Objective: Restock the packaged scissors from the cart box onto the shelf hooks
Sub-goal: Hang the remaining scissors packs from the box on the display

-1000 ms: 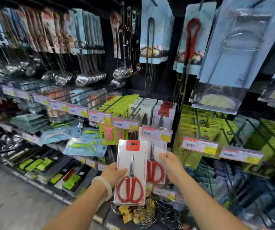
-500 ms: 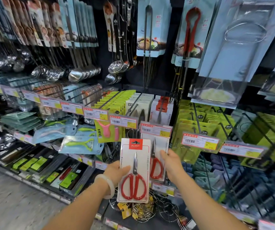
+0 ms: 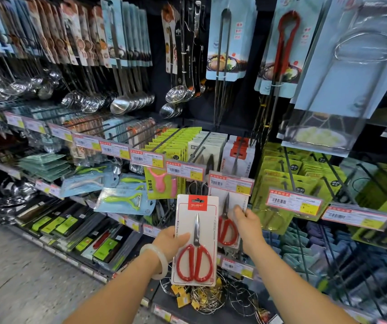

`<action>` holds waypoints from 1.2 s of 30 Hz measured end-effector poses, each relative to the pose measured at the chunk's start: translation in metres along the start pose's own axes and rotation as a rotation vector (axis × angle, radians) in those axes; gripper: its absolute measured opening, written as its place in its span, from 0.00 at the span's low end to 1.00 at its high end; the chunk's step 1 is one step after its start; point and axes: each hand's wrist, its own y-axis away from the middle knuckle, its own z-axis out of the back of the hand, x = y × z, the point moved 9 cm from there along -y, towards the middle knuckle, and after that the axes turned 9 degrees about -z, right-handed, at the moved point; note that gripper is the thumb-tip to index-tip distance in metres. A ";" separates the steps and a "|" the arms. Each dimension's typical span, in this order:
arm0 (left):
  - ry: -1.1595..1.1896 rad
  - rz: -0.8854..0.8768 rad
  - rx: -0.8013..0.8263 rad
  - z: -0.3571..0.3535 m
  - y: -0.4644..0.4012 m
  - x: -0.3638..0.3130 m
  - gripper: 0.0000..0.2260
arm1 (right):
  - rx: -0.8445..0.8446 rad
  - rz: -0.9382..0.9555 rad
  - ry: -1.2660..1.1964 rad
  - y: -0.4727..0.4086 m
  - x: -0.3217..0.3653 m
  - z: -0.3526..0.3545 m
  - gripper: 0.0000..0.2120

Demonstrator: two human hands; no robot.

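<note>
My left hand [image 3: 172, 239] grips the left edge of a white card pack of red-handled scissors [image 3: 196, 242], held upright in front of the shelf. My right hand [image 3: 248, 220] pinches the right edge of a second scissors pack [image 3: 228, 218] that hangs just behind and to the right, below a red-bordered price tag [image 3: 231, 183]. That pack's top is hidden by the tag. The hook [image 3: 240, 148] above carries more white packs with red tops [image 3: 239, 157]. The cart box is out of view.
Green card packs [image 3: 288, 174] hang to the right, peelers [image 3: 127, 199] to the left. Ladles and tongs hang overhead. Wire racks [image 3: 211, 298] sit on the lower shelf under my hands. The floor aisle lies at lower left.
My left hand has lowered its pack slightly and drawn it nearer the camera. My right hand has slid up along the edge of the hanging pack.
</note>
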 end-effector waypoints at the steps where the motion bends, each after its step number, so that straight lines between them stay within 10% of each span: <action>1: 0.011 0.003 0.001 0.000 0.000 0.001 0.13 | -0.016 0.024 -0.009 0.002 0.000 0.000 0.07; 13: 0.088 0.004 0.011 -0.005 -0.008 0.006 0.13 | -0.331 0.287 0.082 0.035 0.018 0.016 0.18; 36: 0.080 0.013 0.061 -0.008 -0.018 0.014 0.12 | -0.099 0.062 0.123 -0.015 0.008 0.004 0.13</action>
